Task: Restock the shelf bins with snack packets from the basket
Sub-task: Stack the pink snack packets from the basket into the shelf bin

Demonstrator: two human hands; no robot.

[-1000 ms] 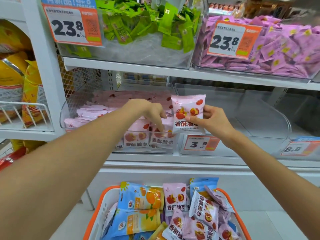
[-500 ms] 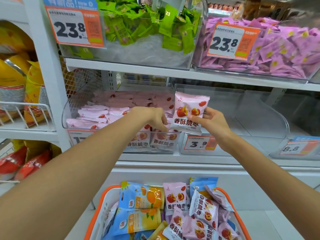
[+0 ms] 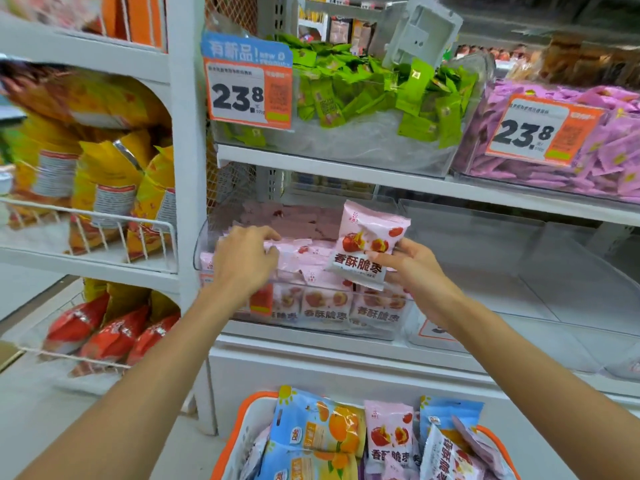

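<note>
White shop shelf [image 3: 346, 168], clear bin [image 3: 381, 332] half stocked.
Right hand [image 3: 412, 263] pinches 1 pink packet [image 3: 369, 244] above it; left hand [image 3: 244, 259] rests on stacked packets [image 3: 311, 252], fingers loosely bent.

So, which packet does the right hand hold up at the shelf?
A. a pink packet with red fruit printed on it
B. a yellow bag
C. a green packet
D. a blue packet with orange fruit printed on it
A: the right hand pinches a pink packet with red fruit over the clear bin of like packets.
</note>
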